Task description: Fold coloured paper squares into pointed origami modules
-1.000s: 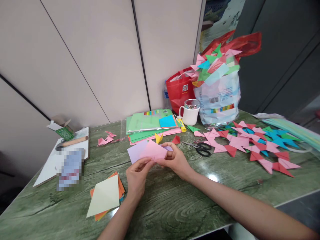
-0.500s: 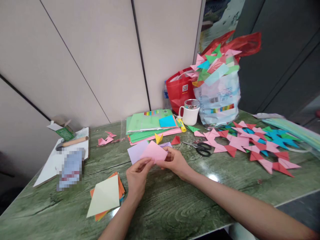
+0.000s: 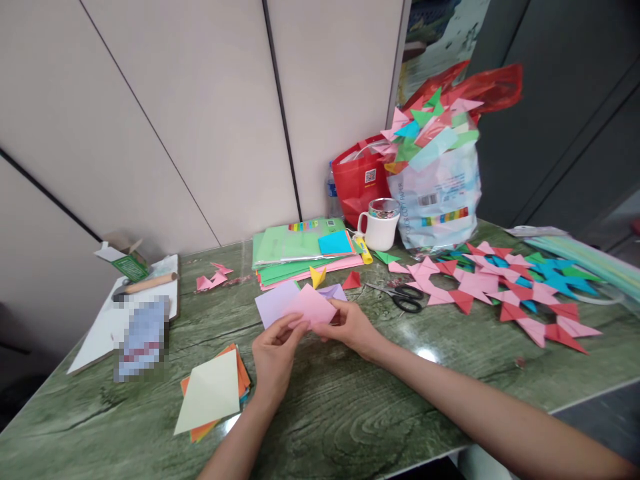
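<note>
Paper square (image 3: pixel 314 305) pinched between left hand (image 3: pixel 274 353) and right hand (image 3: pixel 357 331)

The thumb and fingers of each hand are closed on the lower edge of the square, above the middle of the table (image 3: pixel 360 420), one corner pointing up. Lilac paper (image 3: pixel 274 302) shows behind it; whether it is one piece or two is hard to say, since the square covers part of it.

At the back, a pale printed plastic bag (image 3: pixel 437 200) brims with folded paper pieces (image 3: pixel 420 127) in pink, green, blue and red. Beside it slumps a red bag (image 3: pixel 356 193) with something whitish in its mouth. A white mug (image 3: pixel 381 230) with a clear-topped lid stands in front; its contents cannot be made out. Far left, a small green box (image 3: pixel 133 267) has its flaps up.

The tabletop is glossy green with a woodlike grain. Sharp-pointed folded pieces link into pink-and-red rings (image 3: pixel 473 287) at right, near black-handled scissors (image 3: pixel 407 303). A flat cream sheet (image 3: pixel 213 393) lies askew on orange paper (image 3: pixel 243 375) at left. Behind the hands, a smooth green paper stack (image 3: pixel 280 243) bears a small blue sheet (image 3: pixel 334 243).
</note>
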{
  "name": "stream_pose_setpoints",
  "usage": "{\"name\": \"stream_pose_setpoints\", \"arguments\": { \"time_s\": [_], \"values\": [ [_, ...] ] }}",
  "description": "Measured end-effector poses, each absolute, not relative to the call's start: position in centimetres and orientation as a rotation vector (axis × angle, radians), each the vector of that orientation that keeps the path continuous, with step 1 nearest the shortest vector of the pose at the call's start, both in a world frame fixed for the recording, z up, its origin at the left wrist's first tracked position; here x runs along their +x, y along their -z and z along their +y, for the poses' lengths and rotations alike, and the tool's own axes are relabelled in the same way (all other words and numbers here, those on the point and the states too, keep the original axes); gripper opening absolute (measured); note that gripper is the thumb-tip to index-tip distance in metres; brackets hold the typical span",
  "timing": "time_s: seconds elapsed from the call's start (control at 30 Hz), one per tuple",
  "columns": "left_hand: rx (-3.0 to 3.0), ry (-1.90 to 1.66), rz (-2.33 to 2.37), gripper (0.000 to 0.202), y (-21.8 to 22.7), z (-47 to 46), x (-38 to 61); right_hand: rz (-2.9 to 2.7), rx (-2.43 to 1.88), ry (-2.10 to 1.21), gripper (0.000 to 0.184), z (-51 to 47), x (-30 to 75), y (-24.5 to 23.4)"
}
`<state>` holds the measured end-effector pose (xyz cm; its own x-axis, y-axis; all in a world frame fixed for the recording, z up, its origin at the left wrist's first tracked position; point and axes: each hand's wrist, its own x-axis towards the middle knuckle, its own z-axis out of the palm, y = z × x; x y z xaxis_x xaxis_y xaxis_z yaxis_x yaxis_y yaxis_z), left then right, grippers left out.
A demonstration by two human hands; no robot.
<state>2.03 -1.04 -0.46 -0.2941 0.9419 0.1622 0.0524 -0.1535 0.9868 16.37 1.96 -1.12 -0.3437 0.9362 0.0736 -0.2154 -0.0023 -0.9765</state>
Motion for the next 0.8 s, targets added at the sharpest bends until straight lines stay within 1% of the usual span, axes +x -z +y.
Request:
{"name": "stream_pose_setpoints", "arguments": {
  "time_s": [0.1,0.17,0.27,0.33,0.37,0.4,0.5,0.53,0.63,0.8],
  "values": [
    [1.226,-1.492,1.395,0.034,0.07,-1.30,2.11,-1.327,-0.871,-1.507,0.035,1.90,16.45,1.09],
    [1.220,-1.464,1.357,0.049,-0.16,-1.47,2.21,-1.332,-0.881,-1.509,0.035,1.90,16.49,1.08],
    [1.162,-1.455,1.225,0.077,-0.33,-1.51,2.32,-1.318,-0.877,-1.539,0.034,1.90,16.52,0.93],
    [1.113,-1.447,1.177,0.088,-0.31,-1.33,2.29,-1.309,-0.882,-1.551,0.032,1.87,16.55,0.72],
    [1.094,-1.436,1.175,0.086,-0.26,-1.21,2.25,-1.311,-0.889,-1.552,0.032,1.86,16.58,0.61],
    [1.089,-1.414,1.183,0.078,-0.22,-1.07,2.18,-1.315,-0.899,-1.550,0.031,1.84,16.62,0.51],
    [1.148,-1.313,1.223,0.041,-0.10,-0.73,1.96,-1.336,-0.912,-1.540,0.029,1.85,16.73,0.41],
    [1.177,-1.282,1.231,0.033,-0.09,-0.67,1.91,-1.340,-0.910,-1.537,0.029,1.87,16.76,0.45],
    [1.226,-1.210,1.227,0.026,-0.10,-0.67,1.84,-1.346,-0.906,-1.537,0.028,1.96,16.82,0.66],
    [1.224,-1.180,1.238,0.027,-0.02,-0.79,1.81,-1.364,-0.868,-1.557,0.026,2.00,16.84,0.76]
  ]
}}
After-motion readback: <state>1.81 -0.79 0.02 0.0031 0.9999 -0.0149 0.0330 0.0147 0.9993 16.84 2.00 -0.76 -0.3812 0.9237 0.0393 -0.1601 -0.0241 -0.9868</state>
